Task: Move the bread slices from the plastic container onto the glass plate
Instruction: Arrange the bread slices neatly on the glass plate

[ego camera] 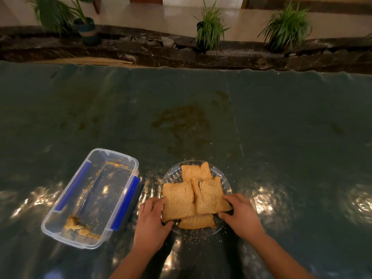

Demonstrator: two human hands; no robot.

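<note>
Several brown bread slices lie overlapping on a round glass plate near the table's front middle. My left hand grips the near-left corner of the left slice. My right hand pinches the near-right corner of the right slice. To the left stands the clear plastic container with blue clips; only crumbs and a small bread piece show at its near end.
The table carries a dark shiny cover with a brownish stain beyond the plate and crumbs scattered around it. Behind the far table edge run a dark stone ledge and potted plants.
</note>
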